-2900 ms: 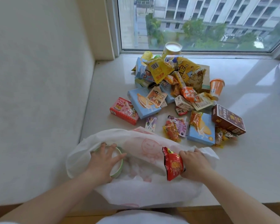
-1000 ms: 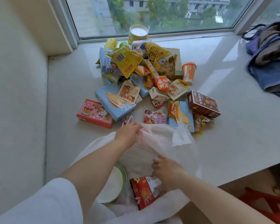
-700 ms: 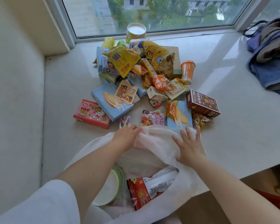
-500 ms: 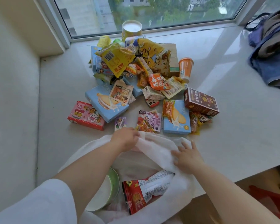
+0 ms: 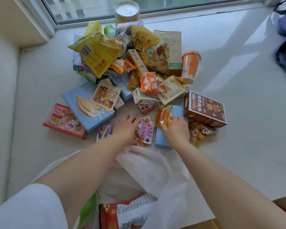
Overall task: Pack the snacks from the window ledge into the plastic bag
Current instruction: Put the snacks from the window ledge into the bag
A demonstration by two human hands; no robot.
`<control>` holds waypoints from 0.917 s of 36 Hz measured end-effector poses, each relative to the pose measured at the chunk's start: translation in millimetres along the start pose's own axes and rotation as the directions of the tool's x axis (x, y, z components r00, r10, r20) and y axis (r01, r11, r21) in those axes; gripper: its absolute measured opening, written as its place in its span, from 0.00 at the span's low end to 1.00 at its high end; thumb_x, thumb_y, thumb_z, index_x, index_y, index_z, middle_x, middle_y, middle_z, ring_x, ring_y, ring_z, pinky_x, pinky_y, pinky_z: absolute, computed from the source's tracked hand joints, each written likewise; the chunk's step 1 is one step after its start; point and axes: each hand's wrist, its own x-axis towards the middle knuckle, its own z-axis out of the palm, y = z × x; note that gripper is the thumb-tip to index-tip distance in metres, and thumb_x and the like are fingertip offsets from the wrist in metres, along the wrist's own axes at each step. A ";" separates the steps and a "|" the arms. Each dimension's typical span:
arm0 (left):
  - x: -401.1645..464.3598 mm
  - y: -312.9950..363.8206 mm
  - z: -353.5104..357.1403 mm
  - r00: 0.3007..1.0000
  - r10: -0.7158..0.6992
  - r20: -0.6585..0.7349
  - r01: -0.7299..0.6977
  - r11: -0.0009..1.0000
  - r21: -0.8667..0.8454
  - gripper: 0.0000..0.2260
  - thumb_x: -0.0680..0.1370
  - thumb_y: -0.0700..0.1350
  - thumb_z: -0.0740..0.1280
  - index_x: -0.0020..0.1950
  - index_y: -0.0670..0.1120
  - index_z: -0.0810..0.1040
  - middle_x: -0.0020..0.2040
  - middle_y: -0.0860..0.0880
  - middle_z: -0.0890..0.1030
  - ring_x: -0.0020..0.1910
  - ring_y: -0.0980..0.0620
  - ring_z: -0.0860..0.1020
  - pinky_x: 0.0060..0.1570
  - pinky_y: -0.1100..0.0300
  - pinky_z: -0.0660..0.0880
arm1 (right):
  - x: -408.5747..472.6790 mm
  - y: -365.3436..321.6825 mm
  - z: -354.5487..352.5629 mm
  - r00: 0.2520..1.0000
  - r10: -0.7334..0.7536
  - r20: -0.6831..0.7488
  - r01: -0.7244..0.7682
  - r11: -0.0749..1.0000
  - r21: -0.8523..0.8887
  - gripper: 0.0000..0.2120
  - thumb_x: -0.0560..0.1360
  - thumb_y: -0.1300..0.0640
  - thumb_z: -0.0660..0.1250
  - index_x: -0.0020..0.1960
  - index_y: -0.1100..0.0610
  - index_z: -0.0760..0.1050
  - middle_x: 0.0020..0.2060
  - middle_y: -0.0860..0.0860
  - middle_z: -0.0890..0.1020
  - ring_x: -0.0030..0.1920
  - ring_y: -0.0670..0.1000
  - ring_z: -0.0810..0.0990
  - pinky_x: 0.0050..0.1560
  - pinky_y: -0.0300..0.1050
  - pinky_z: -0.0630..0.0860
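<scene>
While left hand (image 5: pixel 125 129) holds the purple packet (image 5: pixel 144 132) — lettering blurred — right hand (image 5: pixel 175 129) pinches the orange packet (image 5: pixel 163 116).

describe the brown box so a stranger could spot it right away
Start at the snack pile below the window. At its right edge, nearer than the orange cup, lies the brown box. It's the only dark brown carton there, with yellow print.

Soft daylight pours in from the window (image 5: pixel 155 7) at 12 o'clock; ledge (image 5: pixel 238 80) glares, edges bend and blur.
</scene>
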 end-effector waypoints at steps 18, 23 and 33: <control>25.8 11.9 7.5 0.997 -0.048 0.060 0.043 0.996 0.084 0.45 0.64 0.57 0.76 0.74 0.49 0.57 0.60 0.45 0.77 0.58 0.44 0.75 0.57 0.53 0.67 | 23.6 7.6 18.9 0.996 0.077 -0.041 -0.077 0.997 0.018 0.23 0.78 0.47 0.60 0.63 0.63 0.70 0.63 0.57 0.68 0.63 0.57 0.66 0.63 0.49 0.65; 16.3 10.2 13.5 0.990 -0.141 0.018 0.140 0.989 0.055 0.34 0.66 0.61 0.74 0.63 0.47 0.65 0.52 0.46 0.81 0.52 0.45 0.77 0.51 0.54 0.65 | -4.2 32.0 17.0 0.992 0.040 -0.117 -0.043 0.999 -0.023 0.21 0.78 0.46 0.59 0.60 0.62 0.71 0.59 0.56 0.71 0.61 0.56 0.66 0.59 0.48 0.65; 2.7 12.7 10.6 0.896 -0.445 -0.010 0.398 0.812 -0.427 0.30 0.69 0.53 0.75 0.63 0.43 0.65 0.56 0.42 0.77 0.55 0.42 0.76 0.47 0.52 0.73 | -17.9 95.3 0.3 0.982 0.158 -0.102 -0.166 0.983 -0.077 0.22 0.76 0.45 0.61 0.61 0.62 0.75 0.67 0.54 0.67 0.68 0.57 0.60 0.65 0.53 0.63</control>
